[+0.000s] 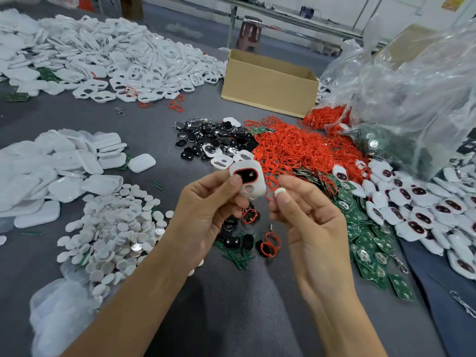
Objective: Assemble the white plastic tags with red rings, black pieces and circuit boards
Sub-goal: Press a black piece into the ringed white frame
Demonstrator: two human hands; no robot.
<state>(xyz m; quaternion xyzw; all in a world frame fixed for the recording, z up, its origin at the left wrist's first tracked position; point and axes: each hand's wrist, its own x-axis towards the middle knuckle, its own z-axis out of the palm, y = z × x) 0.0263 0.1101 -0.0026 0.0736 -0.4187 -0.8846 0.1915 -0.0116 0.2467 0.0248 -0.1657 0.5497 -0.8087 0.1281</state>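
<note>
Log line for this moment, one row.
left hand: grips white tag | tag: red ring, black piece fitted | right hand: pinches white disc

Bright, even light falls from above. The grey cloth-topped bench (pixel 144 119) shows only soft shadows, darkest between the two forearms. The heap of white plastic shells (pixel 103 52) at far left is nearly washed out. Glare streaks the crumpled clear plastic bag (pixel 417 94) at right. The wide lens bends and stretches the edges, and the far room is soft. The white plastic tag with a red ring (pixel 253 186) in the left grip (pixel 206 210) is sharp. The right grip (pixel 306 222), pinching a small white disc (pixel 279 193), is slightly smeared at its fingertips.
</note>
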